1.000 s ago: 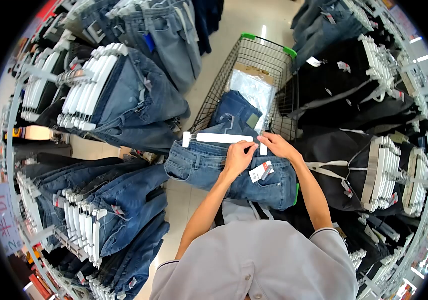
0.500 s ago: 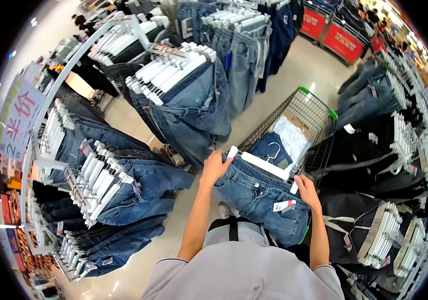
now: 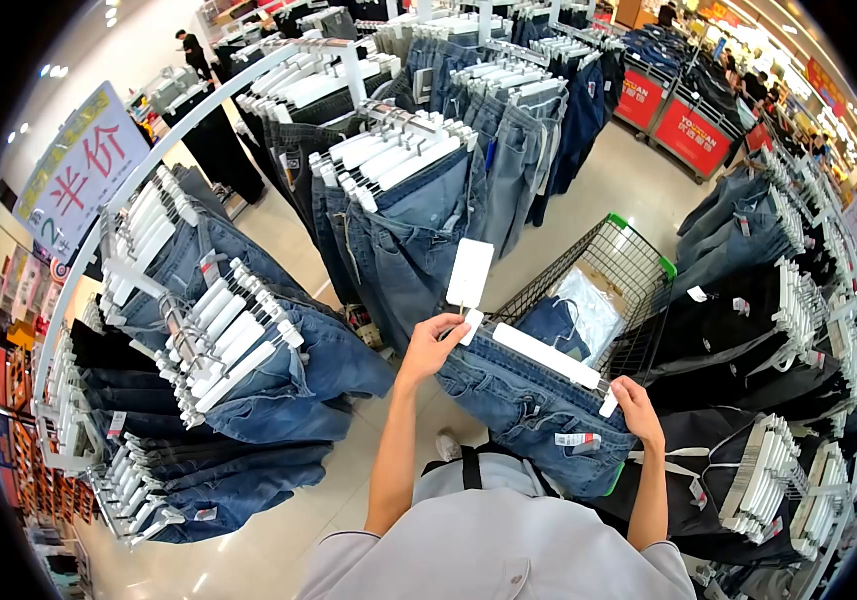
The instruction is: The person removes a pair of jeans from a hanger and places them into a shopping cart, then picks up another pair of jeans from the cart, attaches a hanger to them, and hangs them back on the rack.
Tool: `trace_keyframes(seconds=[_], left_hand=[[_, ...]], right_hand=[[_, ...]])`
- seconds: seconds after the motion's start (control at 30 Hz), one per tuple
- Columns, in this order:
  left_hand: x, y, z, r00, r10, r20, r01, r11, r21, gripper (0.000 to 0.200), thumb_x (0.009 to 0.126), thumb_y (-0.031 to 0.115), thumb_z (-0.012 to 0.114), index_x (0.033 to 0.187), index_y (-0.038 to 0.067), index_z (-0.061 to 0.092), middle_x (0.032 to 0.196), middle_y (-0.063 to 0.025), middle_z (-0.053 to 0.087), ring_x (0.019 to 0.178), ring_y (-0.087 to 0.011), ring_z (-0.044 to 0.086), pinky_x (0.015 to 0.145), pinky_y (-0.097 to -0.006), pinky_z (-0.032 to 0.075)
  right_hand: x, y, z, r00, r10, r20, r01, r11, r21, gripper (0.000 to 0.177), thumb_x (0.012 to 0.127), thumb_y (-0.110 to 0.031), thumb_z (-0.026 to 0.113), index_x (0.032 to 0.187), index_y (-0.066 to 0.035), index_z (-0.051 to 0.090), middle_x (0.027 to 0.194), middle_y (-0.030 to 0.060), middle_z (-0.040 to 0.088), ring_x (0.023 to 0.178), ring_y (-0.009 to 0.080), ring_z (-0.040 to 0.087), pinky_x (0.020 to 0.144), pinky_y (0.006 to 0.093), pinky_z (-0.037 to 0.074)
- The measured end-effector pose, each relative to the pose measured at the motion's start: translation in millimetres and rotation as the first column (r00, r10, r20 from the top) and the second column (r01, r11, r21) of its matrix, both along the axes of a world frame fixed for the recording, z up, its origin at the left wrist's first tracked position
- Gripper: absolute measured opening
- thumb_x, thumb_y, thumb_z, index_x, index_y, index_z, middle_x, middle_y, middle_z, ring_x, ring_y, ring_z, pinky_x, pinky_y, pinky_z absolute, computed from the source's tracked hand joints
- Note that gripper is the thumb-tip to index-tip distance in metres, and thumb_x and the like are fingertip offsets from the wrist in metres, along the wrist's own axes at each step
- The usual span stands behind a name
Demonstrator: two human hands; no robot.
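Note:
A pair of blue jeans (image 3: 538, 415) hangs in front of my body from a white clip hanger (image 3: 548, 357); the lower legs are out of sight. At the hanger's left end my left hand (image 3: 432, 347) is closed, pinching the clip and waistband corner. A blank white card tag (image 3: 470, 274) sticks up just above those fingers. My right hand (image 3: 636, 410) is closed at the opposite end, around the other white clip (image 3: 608, 402). A small price label (image 3: 577, 440) lies on the denim's front.
Beyond the jeans stands a black wire shopping cart (image 3: 588, 250) holding folded denim (image 3: 555, 325) and a plastic-wrapped package (image 3: 590, 310). Racks of hanging jeans (image 3: 398, 240) fill the left and front. Dark trousers (image 3: 738, 340) hang on the right. Red bins (image 3: 690, 138) stand farther back.
The white card tag now stands up above my left hand. Both hands and the jeans have shifted slightly right and down in view. The camera view has tilted up a little.

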State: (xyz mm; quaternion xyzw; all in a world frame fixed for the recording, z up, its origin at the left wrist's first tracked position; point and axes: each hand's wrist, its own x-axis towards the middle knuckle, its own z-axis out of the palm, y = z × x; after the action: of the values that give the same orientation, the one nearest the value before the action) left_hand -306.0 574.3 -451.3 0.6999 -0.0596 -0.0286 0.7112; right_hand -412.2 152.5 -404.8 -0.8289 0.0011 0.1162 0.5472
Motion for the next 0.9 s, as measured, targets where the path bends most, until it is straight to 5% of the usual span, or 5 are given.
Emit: trace_keyframes(seconds=[0.13,0.33,0.6,0.7,0.9], left_hand=[[-20.2,-5.6,41.2,0.996,0.089,0.020,-0.085,0.988,-0.130,0.022,0.100,0.013,0.071,0.111,-0.006,0.070,0.097,-0.0033,0.074,0.086,-0.0061,0.063,0.076,-0.0220,0.048],[-61.5,-20.5,115.5,0.978,0.135,0.158,-0.108,0.980,-0.165,0.019,0.096,0.008,0.074,0.110,-0.005,0.071,0.096,-0.0042,0.074,0.089,-0.0074,0.066,0.081,-0.0227,0.052],[-117.9,7.1,191.2,0.905,0.309,0.294,-0.282,0.950,-0.131,0.020,0.091,0.000,0.076,0.109,-0.006,0.072,0.094,-0.0078,0.077,0.085,-0.0091,0.069,0.077,-0.0219,0.053],[-139.0,13.0,205.3,0.872,0.268,0.411,-0.297,0.955,0.007,0.019,0.088,-0.001,0.078,0.106,-0.006,0.072,0.093,-0.0106,0.077,0.083,-0.0102,0.069,0.075,-0.0222,0.053],[-138.8,49.0,189.9,0.760,0.325,0.564,-0.219,0.944,-0.248,0.038,0.099,0.028,0.070,0.116,-0.006,0.066,0.107,-0.0172,0.071,0.089,-0.0190,0.069,0.068,-0.0237,0.050]], right_hand=[[2.3,6.3,-10.8,0.997,-0.046,0.057,0.038,0.991,0.127,0.027,0.105,-0.028,0.062,0.098,-0.002,0.062,0.077,-0.0044,0.049,0.074,0.0049,0.045,0.064,0.0259,0.039],[1.4,62.3,59.5,0.898,0.247,0.363,-0.015,0.844,-0.536,0.036,0.083,-0.029,0.084,0.092,0.003,0.070,0.092,0.0186,0.067,0.088,0.0365,0.062,0.081,0.0416,0.050],[-7.4,134.5,73.8,0.902,0.043,0.430,0.092,0.953,-0.289,0.039,0.083,-0.023,0.083,0.109,0.001,0.066,0.100,0.0185,0.068,0.101,0.0409,0.065,0.112,0.0465,0.043],[-3.6,166.3,77.3,0.644,0.141,0.752,0.213,0.911,-0.353,0.036,0.077,-0.014,0.084,0.103,0.000,0.064,0.097,0.0174,0.068,0.096,0.0380,0.067,0.093,0.0463,0.053],[6.4,191.4,104.4,0.629,0.216,0.747,0.077,0.938,-0.337,0.030,0.074,-0.013,0.087,0.090,-0.002,0.065,0.083,0.0129,0.068,0.069,0.0302,0.069,0.059,0.0363,0.053]])
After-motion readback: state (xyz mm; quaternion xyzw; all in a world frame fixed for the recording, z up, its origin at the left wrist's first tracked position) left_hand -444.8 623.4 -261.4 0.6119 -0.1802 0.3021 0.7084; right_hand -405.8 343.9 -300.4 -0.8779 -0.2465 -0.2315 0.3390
